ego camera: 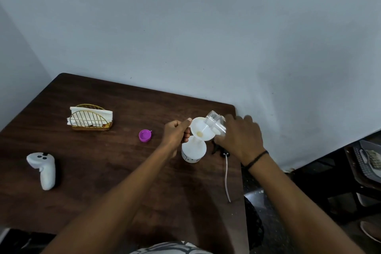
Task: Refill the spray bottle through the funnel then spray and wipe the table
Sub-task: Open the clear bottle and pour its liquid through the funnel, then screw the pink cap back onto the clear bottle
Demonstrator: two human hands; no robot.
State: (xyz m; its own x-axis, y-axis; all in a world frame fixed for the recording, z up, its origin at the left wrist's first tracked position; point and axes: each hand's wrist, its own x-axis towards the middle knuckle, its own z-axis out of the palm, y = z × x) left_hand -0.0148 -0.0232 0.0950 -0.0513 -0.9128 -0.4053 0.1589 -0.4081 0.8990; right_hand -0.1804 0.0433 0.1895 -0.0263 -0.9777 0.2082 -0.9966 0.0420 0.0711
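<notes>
A white spray bottle stands open near the table's right edge with a white funnel set in its neck. My left hand pinches the funnel's left rim. My right hand tips a clear jar over the funnel, mouth down-left, and pale liquid pools in the funnel's centre. The black spray head with its long white dip tube lies on the table to the right of the bottle, partly hidden under my right hand.
A purple cap lies left of the bottle. A gold wire holder with white napkins stands at the back left. A white controller rests near the left front. The dark wooden table ends just right of the bottle.
</notes>
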